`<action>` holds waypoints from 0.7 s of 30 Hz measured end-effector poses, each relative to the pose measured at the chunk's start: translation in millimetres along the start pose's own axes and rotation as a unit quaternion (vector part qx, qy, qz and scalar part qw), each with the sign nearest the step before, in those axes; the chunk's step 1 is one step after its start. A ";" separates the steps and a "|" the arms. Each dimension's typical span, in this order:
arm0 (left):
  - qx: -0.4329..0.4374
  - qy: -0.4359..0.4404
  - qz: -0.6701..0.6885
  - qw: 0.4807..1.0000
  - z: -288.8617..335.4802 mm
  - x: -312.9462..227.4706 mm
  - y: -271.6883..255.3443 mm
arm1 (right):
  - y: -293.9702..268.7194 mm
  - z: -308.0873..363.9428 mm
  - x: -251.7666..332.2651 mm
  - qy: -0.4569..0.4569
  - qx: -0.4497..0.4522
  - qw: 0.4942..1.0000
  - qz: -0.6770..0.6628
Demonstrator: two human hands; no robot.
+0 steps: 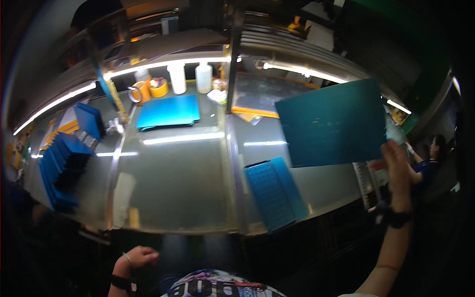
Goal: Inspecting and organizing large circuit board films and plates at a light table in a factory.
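Observation:
A flat teal-blue rectangular panel (331,121) is raised over the right part of the bench, with a few small light marks on its face. My right hand (394,157) grips it at the lower right corner; part of the grip is hidden behind the panel. Low near my body, off the bench edge, my left hand (143,256) is curled closed with nothing visible in it. Below the raised panel, a blue panel with rows of marks (271,190) lies slanted on the bench near the front edge. More blue panels (169,110) lie stacked at the back middle.
Several blue panels stand in a row (62,168) at the left. White bottles (203,77) and yellow tape rolls (159,88) line the back under a light tube. A metal post (233,59) rises between bench sections. At far right, another person (429,166) is working.

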State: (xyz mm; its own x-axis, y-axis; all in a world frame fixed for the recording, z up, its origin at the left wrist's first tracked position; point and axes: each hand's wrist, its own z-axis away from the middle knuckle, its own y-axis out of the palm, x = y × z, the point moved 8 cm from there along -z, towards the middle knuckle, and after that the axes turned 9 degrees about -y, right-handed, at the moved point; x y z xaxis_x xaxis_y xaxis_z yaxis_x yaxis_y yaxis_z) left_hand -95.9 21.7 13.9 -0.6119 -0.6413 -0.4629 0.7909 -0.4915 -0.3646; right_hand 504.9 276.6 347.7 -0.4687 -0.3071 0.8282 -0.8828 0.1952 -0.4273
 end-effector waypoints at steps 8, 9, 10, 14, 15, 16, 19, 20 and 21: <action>-0.517 0.424 -0.066 0.740 91.1 -195.5 -64.8 | 303.8 160.4 -94.7 0.282 0.078 0.856 -0.425; -0.502 0.409 -0.111 0.754 79.1 -199.5 -56.2 | 325.4 172.4 -88.0 0.290 0.089 0.849 -0.433; -0.485 0.396 -0.153 0.765 64.2 -200.6 -46.8 | 340.6 183.4 -84.1 0.296 0.099 0.843 -0.438; -0.432 0.272 -0.243 0.825 -10.9 -159.3 -20.2 | 349.9 213.3 -83.0 0.248 0.185 0.913 -0.265; -0.436 0.244 -0.261 0.826 -28.3 -143.4 -18.8 | 327.5 203.6 -67.0 0.069 0.161 0.982 -0.073; -0.436 0.219 -0.278 0.827 -39.7 -135.6 -17.0 | 302.6 199.5 -52.0 -0.158 0.104 0.968 0.162; -0.445 0.215 -0.272 0.826 -38.8 -131.4 -19.2 | 254.2 194.3 -56.9 -0.227 0.092 0.927 0.285; -0.449 0.208 -0.289 0.819 -37.9 -132.7 -19.2 | 247.5 199.1 -74.1 -0.200 0.147 0.919 0.305; -0.448 0.203 -0.289 0.821 -37.6 -130.9 -20.4 | 245.2 206.1 -84.7 -0.193 0.169 0.920 0.294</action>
State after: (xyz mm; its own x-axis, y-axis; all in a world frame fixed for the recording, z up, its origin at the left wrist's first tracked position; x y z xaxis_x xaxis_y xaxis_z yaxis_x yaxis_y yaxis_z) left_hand -32.2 137.9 51.6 -0.9789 -0.1146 -0.1692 0.1576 0.1036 -0.9821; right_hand 321.8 158.5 98.0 -0.7871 -0.5621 0.2540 -0.4004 0.1524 -0.9036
